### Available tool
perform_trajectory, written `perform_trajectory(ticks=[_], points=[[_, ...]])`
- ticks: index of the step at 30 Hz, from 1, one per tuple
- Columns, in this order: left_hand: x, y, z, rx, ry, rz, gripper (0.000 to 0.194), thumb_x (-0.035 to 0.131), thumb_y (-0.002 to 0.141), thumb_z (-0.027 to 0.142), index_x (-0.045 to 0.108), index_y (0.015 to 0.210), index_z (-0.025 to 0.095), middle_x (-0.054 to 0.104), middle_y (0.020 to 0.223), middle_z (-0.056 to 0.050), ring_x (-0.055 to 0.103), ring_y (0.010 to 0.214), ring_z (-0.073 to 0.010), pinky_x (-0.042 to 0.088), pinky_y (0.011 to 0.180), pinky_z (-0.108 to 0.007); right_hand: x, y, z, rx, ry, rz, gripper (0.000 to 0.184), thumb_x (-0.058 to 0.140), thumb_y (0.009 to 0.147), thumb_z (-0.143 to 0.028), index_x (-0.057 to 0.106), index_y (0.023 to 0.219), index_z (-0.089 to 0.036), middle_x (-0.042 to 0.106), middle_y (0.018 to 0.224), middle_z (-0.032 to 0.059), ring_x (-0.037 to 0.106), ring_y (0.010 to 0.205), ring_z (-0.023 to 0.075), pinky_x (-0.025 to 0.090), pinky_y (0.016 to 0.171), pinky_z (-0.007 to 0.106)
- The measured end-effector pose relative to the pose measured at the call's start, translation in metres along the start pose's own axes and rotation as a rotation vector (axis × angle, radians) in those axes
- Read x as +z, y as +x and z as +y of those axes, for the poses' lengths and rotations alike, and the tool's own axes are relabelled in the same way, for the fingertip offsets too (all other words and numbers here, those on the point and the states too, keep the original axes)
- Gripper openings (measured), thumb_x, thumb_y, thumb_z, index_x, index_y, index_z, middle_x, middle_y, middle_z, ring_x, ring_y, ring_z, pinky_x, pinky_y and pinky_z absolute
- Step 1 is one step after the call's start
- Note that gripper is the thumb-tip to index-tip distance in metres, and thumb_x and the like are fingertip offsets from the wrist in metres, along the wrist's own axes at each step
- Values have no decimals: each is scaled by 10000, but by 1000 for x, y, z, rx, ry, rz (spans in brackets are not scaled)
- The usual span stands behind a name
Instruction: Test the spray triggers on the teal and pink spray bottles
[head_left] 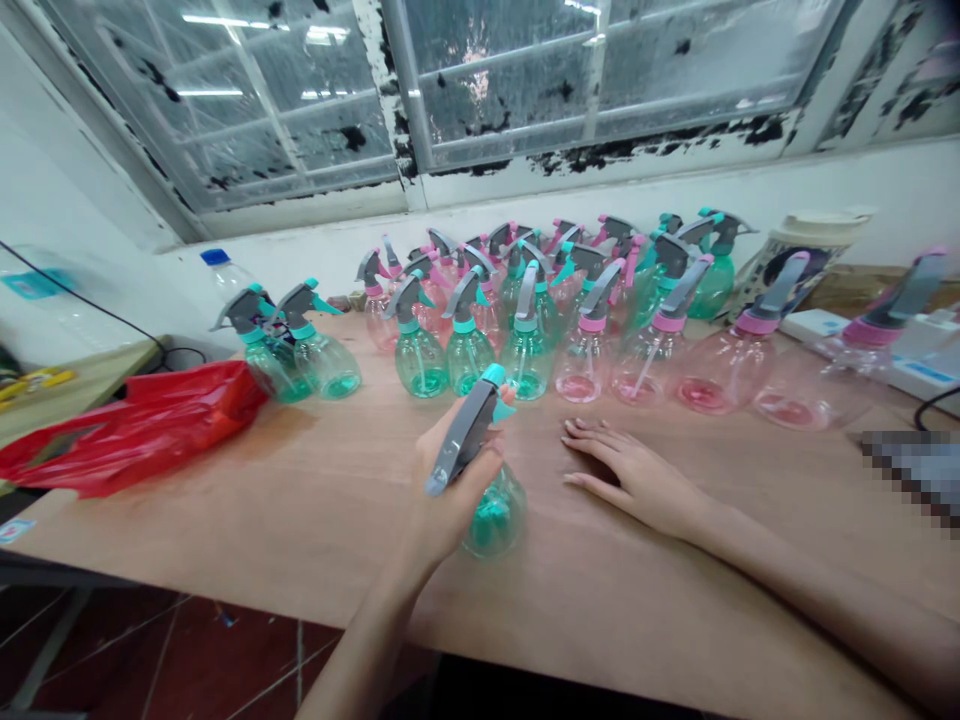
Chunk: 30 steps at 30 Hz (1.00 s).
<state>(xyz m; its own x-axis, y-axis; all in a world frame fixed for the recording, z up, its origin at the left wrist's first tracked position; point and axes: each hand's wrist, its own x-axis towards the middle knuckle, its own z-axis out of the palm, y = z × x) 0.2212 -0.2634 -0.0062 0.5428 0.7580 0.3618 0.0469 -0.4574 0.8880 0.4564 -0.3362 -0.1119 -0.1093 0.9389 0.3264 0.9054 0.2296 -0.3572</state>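
My left hand [442, 480] is wrapped round the neck of a green spray bottle [496, 515] with a grey and teal trigger head. That bottle is near the front of the table, its head leaning left; whether its base touches the wood I cannot tell. Flat on the tabletop, fingers stretched out, rests my right hand [630, 470], holding nothing. Behind both hands stands a row of spray bottles, among them a green one [421, 358] and a pink one [581, 365]. Two more green bottles, one of them in front [326, 362], stand apart at the left.
A red plastic bag [150, 425] lies on the wooden table [285, 530] at the left. Behind the green pair is a blue-capped bottle [225, 270]. A white patterned container [802, 250] leans at the back right, near a white power strip [922, 365]. Windows line the wall.
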Motion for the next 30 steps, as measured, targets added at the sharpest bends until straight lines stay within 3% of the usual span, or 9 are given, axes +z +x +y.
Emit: perform_trajectory(ticks=[4, 11, 20, 25, 30], points=[[1, 0, -1, -4, 34, 34, 415, 536, 858, 228, 602, 1267, 235, 679, 1226, -46, 673, 1013, -200, 522, 919, -329, 0, 0, 0, 1, 8, 9, 502, 482, 942, -528, 592, 1306, -201, 549, 1420, 109, 465, 1345, 288, 348, 1134, 542], [2, -2, -2, -68, 35, 90, 339, 579, 809, 231, 632, 1144, 214, 713, 993, -49, 681, 957, -235, 539, 870, -368, -1, 0, -2, 4, 15, 12, 501, 481, 940, -535, 593, 1308, -213, 548, 1421, 106, 468, 1342, 293, 343, 1134, 550], [2, -1, 1, -30, 49, 50, 386, 546, 824, 214, 629, 1200, 242, 706, 1133, -46, 667, 1002, -244, 517, 935, -411, 0, 0, -1, -1, 24, 21, 490, 481, 941, -527, 579, 1329, -245, 552, 1419, 92, 474, 1336, 298, 351, 1125, 561], [2, -1, 2, -19, 54, 14, 458, 513, 844, 195, 588, 1291, 265, 688, 1199, -26, 659, 1022, -213, 506, 930, -356, -1, 0, -1, 6, 14, 10, 500, 476, 943, -529, 585, 1318, -217, 551, 1419, 99, 466, 1344, 286, 349, 1134, 541], [2, 1, 1, -1, 3, -8, 358, 535, 819, 205, 648, 1158, 223, 686, 1192, -44, 654, 1049, -228, 499, 929, -344, 0, 0, -1, 7, 30, 20, 489, 488, 936, -530, 587, 1318, -241, 550, 1421, 88, 469, 1341, 293, 344, 1133, 556]])
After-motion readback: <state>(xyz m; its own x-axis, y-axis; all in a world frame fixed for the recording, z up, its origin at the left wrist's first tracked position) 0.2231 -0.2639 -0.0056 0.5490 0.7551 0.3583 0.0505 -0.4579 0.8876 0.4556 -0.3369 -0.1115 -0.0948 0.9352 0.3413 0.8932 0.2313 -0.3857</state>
